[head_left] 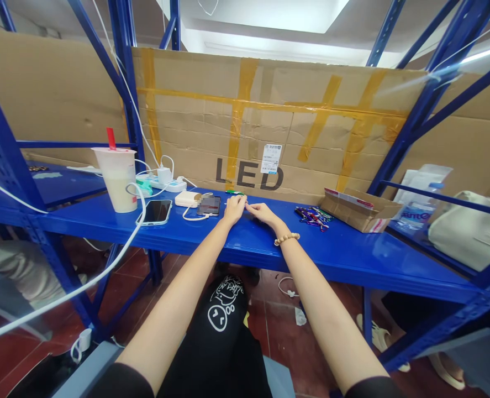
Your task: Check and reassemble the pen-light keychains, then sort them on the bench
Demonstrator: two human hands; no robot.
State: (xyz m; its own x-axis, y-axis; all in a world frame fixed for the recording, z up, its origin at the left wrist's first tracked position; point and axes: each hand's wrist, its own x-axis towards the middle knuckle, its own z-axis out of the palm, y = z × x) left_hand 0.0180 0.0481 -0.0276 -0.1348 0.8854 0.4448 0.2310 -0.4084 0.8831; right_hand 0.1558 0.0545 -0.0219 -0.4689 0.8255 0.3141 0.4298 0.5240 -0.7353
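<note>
One phone (209, 205) by left hand (234, 209) — cup (116, 178), carton (361, 210)

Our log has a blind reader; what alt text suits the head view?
A person's left hand and right hand rest with fingertips close together on a blue shelf. Left of them are a drink cup and a phone; right, small coloured parts and a cardboard box.

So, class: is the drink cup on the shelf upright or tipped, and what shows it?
Upright: the cup stands on its base on the blue shelf, red straw pointing up.
</note>
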